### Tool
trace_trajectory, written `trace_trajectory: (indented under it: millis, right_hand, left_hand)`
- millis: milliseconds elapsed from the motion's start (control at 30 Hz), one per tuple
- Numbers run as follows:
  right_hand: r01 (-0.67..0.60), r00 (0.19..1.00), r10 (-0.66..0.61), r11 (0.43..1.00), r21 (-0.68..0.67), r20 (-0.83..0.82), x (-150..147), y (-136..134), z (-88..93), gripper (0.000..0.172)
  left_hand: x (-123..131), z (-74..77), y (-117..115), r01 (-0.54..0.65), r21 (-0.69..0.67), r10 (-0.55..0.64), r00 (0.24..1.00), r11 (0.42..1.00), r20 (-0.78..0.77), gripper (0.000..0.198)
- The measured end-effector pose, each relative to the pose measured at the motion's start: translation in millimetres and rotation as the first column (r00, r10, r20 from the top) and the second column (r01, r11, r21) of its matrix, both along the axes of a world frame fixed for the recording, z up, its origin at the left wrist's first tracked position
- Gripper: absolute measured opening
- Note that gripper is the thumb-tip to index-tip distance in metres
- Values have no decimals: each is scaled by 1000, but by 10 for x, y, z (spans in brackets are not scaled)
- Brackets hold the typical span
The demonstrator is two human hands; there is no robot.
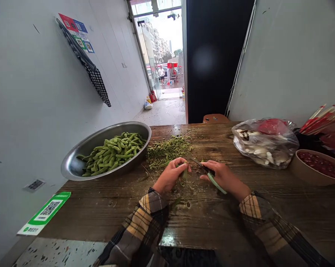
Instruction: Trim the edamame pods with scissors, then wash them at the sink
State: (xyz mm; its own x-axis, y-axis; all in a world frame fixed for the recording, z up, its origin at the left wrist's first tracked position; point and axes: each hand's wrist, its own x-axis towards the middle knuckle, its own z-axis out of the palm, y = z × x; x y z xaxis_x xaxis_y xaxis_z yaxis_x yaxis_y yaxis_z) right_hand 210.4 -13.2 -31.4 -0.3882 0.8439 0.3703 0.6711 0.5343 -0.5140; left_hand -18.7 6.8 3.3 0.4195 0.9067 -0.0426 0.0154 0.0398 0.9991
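Between the thumb and fingers of my left hand (170, 174) is a green edamame pod (185, 172), partly hidden by the fingers. My right hand (224, 177) grips scissors with a pale green handle (216, 184). Their dark blades point left toward the pod, apart from it as far as I can see. A heap of green trimmings (173, 147) lies on the wooden table (111, 215) just beyond my left hand. To the left stands a wide metal bowl (72, 168) holding many edamame pods (114, 152). Small green scraps are scattered under both hands.
At the right are a clear plastic bag (267, 148) of whitish mushroom-like pieces, a round tub (306, 168) with dark red contents and red-tipped sticks (317, 120). A green QR card (46, 213) is at the table's left edge. Beyond the table is a glass door (147, 52).
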Motion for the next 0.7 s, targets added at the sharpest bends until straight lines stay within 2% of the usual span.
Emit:
trace_trajectory:
  millis: [67, 133, 233, 267, 300, 367, 400, 467, 533, 600, 700]
  right_hand:
    - [62, 997, -62, 998, 19, -35, 33, 43, -47, 42]
    - [88, 995, -86, 996, 31, -58, 58, 68, -66, 41]
    - [84, 993, -80, 995, 47, -81, 67, 70, -54, 38]
    - [77, 993, -72, 996, 52, -91, 65, 66, -46, 37]
    - [71, 993, -65, 996, 56, -102, 63, 64, -39, 37]
    - [66, 990, -58, 996, 64, -126, 64, 68, -34, 38]
    - [68, 989, -59, 995, 67, -137, 68, 75, -35, 38]
    - [83, 985, -71, 994, 74, -158, 80, 92, -38, 37]
    - [107, 979, -91, 991, 84, -182, 93, 107, -36, 36]
    - [128, 972, -108, 988, 87, -207, 102, 110, -24, 35]
    - [147, 966, -127, 986, 74, -226, 107, 101, 2, 36]
  left_hand:
    - [-46, 105, -1, -71, -31, 73, 996, 997, 51, 26]
    - [-128, 279, 21, -142, 14, 142, 990, 990, 16, 27]
    - [-352, 628, 128, -237, 251, 285, 942, 938, -176, 26]
    - [-462, 749, 186, -267, 371, 375, 891, 889, -255, 25]
    - [-592, 864, 252, -282, 506, 483, 813, 815, -325, 23]
    - [-901, 1056, 396, -241, 717, 681, 601, 654, -419, 23]
    - [-1067, 1126, 464, -217, 763, 747, 481, 609, -459, 27]
    - [-1380, 1211, 573, -143, 816, 814, 278, 560, -510, 34]
    - [-1598, 1226, 627, -76, 839, 838, 148, 538, -525, 43]
    - [-1667, 1189, 630, -32, 842, 839, 113, 538, -532, 47]
    - [-1508, 1085, 595, 15, 828, 813, 179, 561, -554, 47]
